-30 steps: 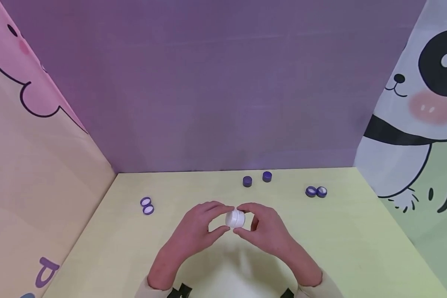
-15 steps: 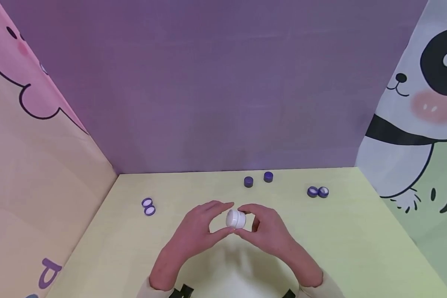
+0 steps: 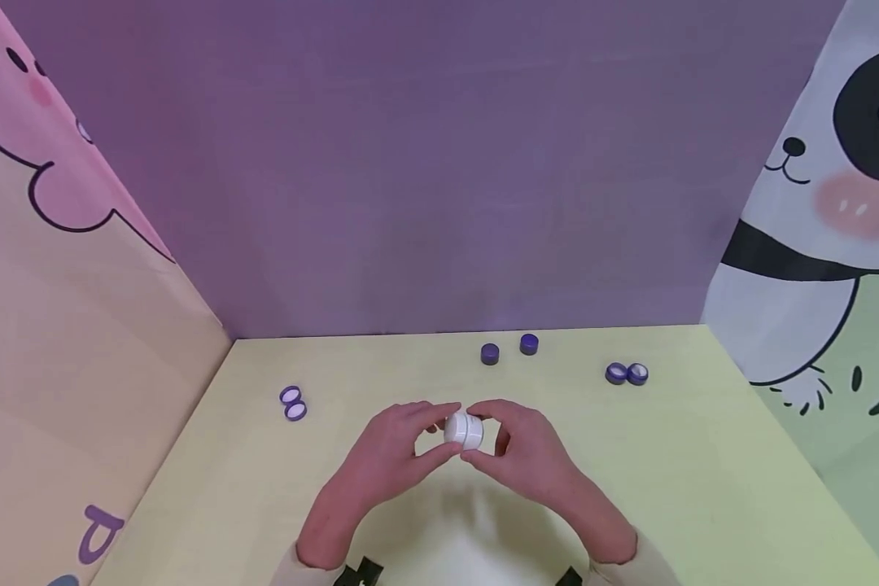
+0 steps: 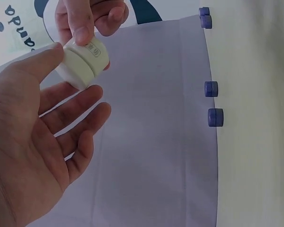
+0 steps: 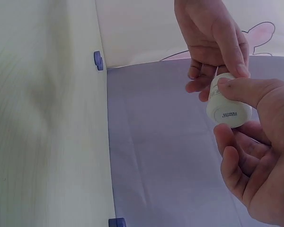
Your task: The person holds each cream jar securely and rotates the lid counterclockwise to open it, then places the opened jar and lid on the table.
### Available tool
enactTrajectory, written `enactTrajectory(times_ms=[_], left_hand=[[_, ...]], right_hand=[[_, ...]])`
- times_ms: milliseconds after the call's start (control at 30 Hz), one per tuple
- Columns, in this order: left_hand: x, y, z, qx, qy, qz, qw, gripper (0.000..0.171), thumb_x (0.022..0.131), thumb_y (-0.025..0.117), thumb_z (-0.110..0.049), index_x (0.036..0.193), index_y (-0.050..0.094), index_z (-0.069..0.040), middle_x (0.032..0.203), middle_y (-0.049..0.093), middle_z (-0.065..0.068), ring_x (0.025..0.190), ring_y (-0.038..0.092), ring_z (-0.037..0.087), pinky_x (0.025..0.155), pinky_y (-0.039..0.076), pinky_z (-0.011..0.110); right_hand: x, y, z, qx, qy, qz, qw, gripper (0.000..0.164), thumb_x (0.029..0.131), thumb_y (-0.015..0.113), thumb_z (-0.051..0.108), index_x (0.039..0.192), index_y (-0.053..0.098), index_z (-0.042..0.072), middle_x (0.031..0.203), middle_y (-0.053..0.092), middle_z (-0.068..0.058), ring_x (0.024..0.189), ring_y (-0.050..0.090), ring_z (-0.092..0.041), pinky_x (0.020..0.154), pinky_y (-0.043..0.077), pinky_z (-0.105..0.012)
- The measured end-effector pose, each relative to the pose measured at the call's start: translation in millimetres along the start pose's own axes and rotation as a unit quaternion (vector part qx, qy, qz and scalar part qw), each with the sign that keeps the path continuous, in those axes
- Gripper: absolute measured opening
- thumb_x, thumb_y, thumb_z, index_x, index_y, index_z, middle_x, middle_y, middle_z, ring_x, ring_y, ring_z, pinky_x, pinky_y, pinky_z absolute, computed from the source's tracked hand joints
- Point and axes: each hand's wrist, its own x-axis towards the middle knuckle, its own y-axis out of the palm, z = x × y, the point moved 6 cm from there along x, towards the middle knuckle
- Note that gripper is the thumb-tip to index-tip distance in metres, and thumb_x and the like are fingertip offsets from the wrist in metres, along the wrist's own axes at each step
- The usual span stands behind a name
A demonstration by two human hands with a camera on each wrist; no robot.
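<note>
A small white jar (image 3: 464, 430) with a seam round it is held tilted on its side above the table, between both hands. My left hand (image 3: 390, 446) pinches its left end, the thumb below and a finger above. From the other side my right hand (image 3: 518, 446) grips the right end between thumb and fingers. In the left wrist view, small print shows on the jar (image 4: 87, 59) near the right thumb. Dark printed characters mark the jar's flat end (image 5: 229, 116) in the right wrist view. The other left fingers are loosely spread.
On the pale table (image 3: 381, 370), two purple-rimmed white discs (image 3: 293, 403) lie at the left. Two purple round caps (image 3: 490, 353) stand near the back edge. Two more purple round pieces (image 3: 626, 373) touch each other at the right. A purple wall (image 3: 439, 179) closes off the back.
Half a second ago my left upper finger was lifted off the jar; now it has come back down to it. My right hand keeps its grip, and the view has shifted slightly.
</note>
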Motion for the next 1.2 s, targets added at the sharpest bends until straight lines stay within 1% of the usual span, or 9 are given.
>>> enactTrajectory(times_ms=[100,200,300,400,467,567,733,967,1200], left_hand=[[0.4,0.5,1.4,0.01,-0.006,-0.004,0.9999,0.047,0.09,0.067,-0.045,0.127,0.065,-0.016,0.095,0.065,-0.013,0.084,0.058,0.003,0.075,0.05,0.028],[1.5,-0.4,1.1,0.006,0.001,-0.011,0.9999,0.053,0.087,0.071,-0.044,0.131,0.062,-0.017,0.107,0.065,-0.01,0.094,0.061,0.005,0.081,0.051,0.031],[1.6,-1.1,-0.5,-0.012,0.017,-0.012,0.9997,0.055,0.082,0.079,-0.033,0.132,0.06,-0.018,0.118,0.062,-0.01,0.103,0.061,0.008,0.085,0.051,0.033],[1.7,-1.3,-2.4,-0.025,0.034,-0.013,0.999,0.052,0.08,0.082,-0.019,0.128,0.063,-0.02,0.119,0.061,-0.01,0.103,0.061,0.009,0.084,0.051,0.033],[2.1,-1.0,-3.1,-0.026,0.041,-0.013,0.9987,0.049,0.08,0.081,-0.014,0.126,0.064,-0.02,0.117,0.062,-0.01,0.101,0.061,0.008,0.083,0.051,0.032],[2.2,-0.4,-2.9,-0.021,0.038,-0.009,0.999,0.047,0.081,0.081,-0.016,0.125,0.065,-0.02,0.113,0.063,-0.01,0.096,0.061,0.007,0.08,0.051,0.03],[0.3,0.1,-1.4,-0.012,0.018,0.002,0.9998,0.046,0.083,0.079,-0.023,0.126,0.065,-0.019,0.106,0.064,-0.013,0.086,0.058,0.004,0.074,0.05,0.026],[0.8,3.1,0.9,-0.009,0.008,0.011,0.9999,0.045,0.084,0.078,-0.026,0.126,0.065,-0.018,0.104,0.065,-0.012,0.085,0.059,0.004,0.072,0.05,0.026],[-0.8,4.3,2.9,-0.002,-0.004,0.008,1.0,0.044,0.086,0.075,-0.036,0.124,0.066,-0.016,0.099,0.066,-0.013,0.082,0.058,0.003,0.071,0.049,0.025]], right_hand=[[1.2,-0.2,-0.6,0.0,-0.003,-0.003,1.0,0.041,0.075,0.086,0.024,0.111,0.067,0.019,0.096,0.064,0.014,0.05,0.048,-0.001,0.049,0.045,-0.022],[1.7,-0.9,-1.7,0.009,-0.002,-0.005,1.0,0.041,0.074,0.086,0.023,0.11,0.067,0.02,0.095,0.064,0.016,0.049,0.048,-0.002,0.048,0.045,-0.023],[1.4,-1.2,-2.8,0.019,0.004,-0.002,1.0,0.041,0.074,0.086,0.022,0.11,0.068,0.021,0.096,0.064,0.016,0.049,0.049,-0.002,0.048,0.045,-0.023],[1.4,-1.5,-3.5,0.022,0.012,0.002,1.0,0.041,0.074,0.086,0.021,0.111,0.067,0.021,0.097,0.064,0.017,0.049,0.049,-0.003,0.048,0.046,-0.024],[1.6,-1.8,-3.3,0.021,0.014,0.003,1.0,0.041,0.075,0.086,0.021,0.111,0.068,0.022,0.098,0.064,0.018,0.049,0.049,-0.004,0.048,0.046,-0.024],[1.2,-1.7,-3.5,0.018,0.017,0.005,1.0,0.041,0.074,0.086,0.021,0.111,0.068,0.022,0.097,0.064,0.017,0.048,0.049,-0.004,0.048,0.046,-0.024],[-0.7,-0.1,-4.6,0.018,0.03,0.014,0.999,0.041,0.074,0.086,0.021,0.111,0.067,0.021,0.096,0.063,0.017,0.049,0.049,-0.004,0.048,0.046,-0.025],[-0.4,0.8,-6.8,0.007,0.016,0.014,1.0,0.04,0.075,0.086,0.022,0.11,0.068,0.02,0.096,0.065,0.014,0.049,0.048,-0.003,0.049,0.045,-0.024],[-0.7,2.2,-6.3,-0.002,0.016,0.016,1.0,0.041,0.075,0.086,0.023,0.111,0.067,0.02,0.097,0.064,0.015,0.05,0.048,-0.003,0.049,0.046,-0.024]])
